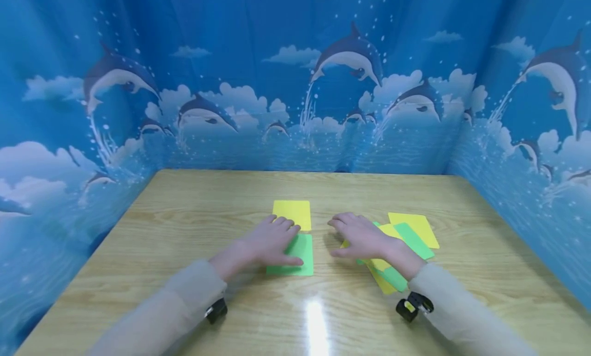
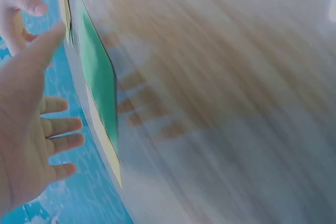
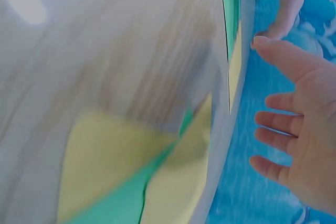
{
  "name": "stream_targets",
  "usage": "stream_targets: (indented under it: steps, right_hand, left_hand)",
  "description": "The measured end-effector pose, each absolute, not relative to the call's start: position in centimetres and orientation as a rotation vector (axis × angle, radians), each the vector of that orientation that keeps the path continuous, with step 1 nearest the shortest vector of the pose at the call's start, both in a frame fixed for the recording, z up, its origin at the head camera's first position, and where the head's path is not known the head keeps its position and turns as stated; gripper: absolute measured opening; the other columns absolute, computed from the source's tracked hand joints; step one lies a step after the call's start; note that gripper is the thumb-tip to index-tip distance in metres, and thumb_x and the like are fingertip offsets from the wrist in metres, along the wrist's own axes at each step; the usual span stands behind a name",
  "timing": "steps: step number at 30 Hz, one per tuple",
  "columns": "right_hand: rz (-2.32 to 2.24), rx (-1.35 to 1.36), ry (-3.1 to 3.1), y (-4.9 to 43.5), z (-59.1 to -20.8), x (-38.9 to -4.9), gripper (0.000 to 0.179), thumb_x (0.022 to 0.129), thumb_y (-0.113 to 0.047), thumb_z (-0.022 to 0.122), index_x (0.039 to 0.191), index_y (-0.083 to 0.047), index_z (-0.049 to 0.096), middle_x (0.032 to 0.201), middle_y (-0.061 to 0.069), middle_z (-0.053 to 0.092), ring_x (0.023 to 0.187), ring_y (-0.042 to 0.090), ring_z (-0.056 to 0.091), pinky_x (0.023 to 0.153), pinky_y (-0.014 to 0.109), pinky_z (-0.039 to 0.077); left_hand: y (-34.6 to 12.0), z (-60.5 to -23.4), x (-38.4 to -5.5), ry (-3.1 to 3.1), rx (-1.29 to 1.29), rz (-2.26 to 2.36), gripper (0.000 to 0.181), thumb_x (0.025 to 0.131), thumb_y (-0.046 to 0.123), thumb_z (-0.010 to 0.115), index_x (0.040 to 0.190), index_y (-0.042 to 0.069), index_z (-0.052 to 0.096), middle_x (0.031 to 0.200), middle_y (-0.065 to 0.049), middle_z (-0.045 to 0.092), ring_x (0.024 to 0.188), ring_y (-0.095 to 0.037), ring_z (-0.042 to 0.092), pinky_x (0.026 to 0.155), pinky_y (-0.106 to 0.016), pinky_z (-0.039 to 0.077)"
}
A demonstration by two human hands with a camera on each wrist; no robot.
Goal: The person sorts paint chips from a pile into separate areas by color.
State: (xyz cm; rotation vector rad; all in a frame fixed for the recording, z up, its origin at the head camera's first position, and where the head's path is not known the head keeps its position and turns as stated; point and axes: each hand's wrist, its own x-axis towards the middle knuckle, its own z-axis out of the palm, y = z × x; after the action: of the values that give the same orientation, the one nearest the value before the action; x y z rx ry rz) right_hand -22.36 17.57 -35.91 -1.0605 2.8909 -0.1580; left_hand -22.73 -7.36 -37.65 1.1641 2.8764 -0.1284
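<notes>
My left hand (image 1: 274,241), fingers spread, hovers over a green square card (image 1: 302,248) at the table's middle. Just beyond that card lies a yellow square card (image 1: 295,212), its near left corner behind my fingertips. Palm down and holding nothing, my right hand (image 1: 360,235) is over the left part of a loose pile of yellow and green cards (image 1: 415,238). The left wrist view shows a gap between the left hand (image 2: 26,129) and the green card (image 2: 97,72). In the right wrist view, the right hand (image 3: 304,124) has loosely extended fingers, with overlapping cards (image 3: 178,182) below.
A wood-grain table (image 1: 203,202) spreads under both hands. Blue curtains (image 1: 258,48) printed with dolphins and clouds hang behind it and along both sides. Each wrist carries a small black camera (image 1: 216,311). A bright light reflection lies on the table's near part.
</notes>
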Motion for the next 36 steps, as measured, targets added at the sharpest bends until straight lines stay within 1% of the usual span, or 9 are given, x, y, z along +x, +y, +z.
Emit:
stream_targets:
  steps: [6,9,13,17,22,26,28,36]
  right_hand:
    - [-0.202,-0.996,2.919,20.9,-35.4,-22.5,0.071,0.08,-0.039,0.07,0.133,0.0,0.044,0.133,0.017,0.044,0.123,0.035,0.039,0.097,0.056,0.034]
    - [-0.204,-0.976,2.935,22.4,-35.3,-22.4,0.073,0.077,-0.038,0.072,0.132,0.001,0.045,0.132,0.018,0.044,0.123,0.036,0.039,0.096,0.057,0.034]
    - [-0.191,-0.943,2.956,24.1,-35.3,-22.3,0.074,0.075,-0.037,0.073,0.132,0.001,0.045,0.132,0.019,0.044,0.122,0.037,0.039,0.094,0.057,0.035]
    - [-0.171,-0.907,2.986,25.2,-35.5,-22.1,0.076,0.075,-0.04,0.073,0.131,0.002,0.045,0.131,0.021,0.045,0.12,0.039,0.04,0.092,0.058,0.037]
    - [-0.137,-0.863,3.037,26.0,-36.0,-21.7,0.078,0.074,-0.046,0.072,0.128,0.004,0.047,0.127,0.022,0.047,0.116,0.04,0.043,0.087,0.057,0.04]
    - [-0.098,-0.821,3.051,26.1,-36.4,-21.6,0.082,0.073,-0.052,0.071,0.128,0.005,0.047,0.123,0.023,0.049,0.111,0.04,0.047,0.082,0.055,0.043]
    - [-0.084,-0.799,3.043,26.0,-36.6,-21.6,0.085,0.072,-0.055,0.07,0.128,0.005,0.047,0.122,0.023,0.05,0.108,0.04,0.049,0.08,0.054,0.044]
    - [-0.072,-0.709,3.003,25.8,-37.6,-21.4,0.088,0.071,-0.059,0.067,0.128,0.005,0.047,0.12,0.019,0.05,0.105,0.034,0.049,0.081,0.052,0.044]
  left_hand:
    - [-4.9,-37.4,-22.8,2.917,1.21,-0.19,0.08,0.082,0.069,0.044,0.134,0.008,0.044,0.128,-0.007,0.051,0.119,-0.025,0.045,0.101,-0.047,0.032]
    - [-3.7,-37.3,-22.8,2.931,1.225,-0.199,0.08,0.083,0.069,0.044,0.134,0.007,0.044,0.127,-0.007,0.051,0.118,-0.024,0.046,0.101,-0.047,0.033]
    - [-2.2,-37.2,-22.8,2.927,1.236,-0.184,0.082,0.082,0.069,0.045,0.135,0.006,0.042,0.129,-0.007,0.05,0.119,-0.024,0.044,0.101,-0.046,0.033]
    - [-0.7,-37.1,-23.1,2.907,1.271,-0.177,0.082,0.081,0.069,0.047,0.136,0.008,0.042,0.131,-0.006,0.048,0.121,-0.023,0.042,0.103,-0.044,0.031]
    - [1.0,-37.0,-23.7,2.891,1.375,-0.221,0.078,0.082,0.067,0.048,0.136,0.011,0.043,0.132,-0.003,0.048,0.123,-0.021,0.041,0.103,-0.04,0.031]
    - [2.1,-37.3,-24.2,2.875,1.437,-0.236,0.077,0.082,0.065,0.05,0.136,0.012,0.043,0.132,-0.002,0.048,0.123,-0.02,0.041,0.104,-0.04,0.03]
    - [2.6,-37.4,-24.5,2.871,1.448,-0.234,0.078,0.081,0.066,0.051,0.136,0.012,0.043,0.132,-0.002,0.048,0.123,-0.019,0.041,0.104,-0.039,0.03]
    - [4.0,-37.8,-25.7,2.814,1.453,-0.238,0.087,0.076,0.071,0.053,0.139,0.012,0.039,0.138,-0.004,0.043,0.126,-0.02,0.038,0.105,-0.037,0.028]
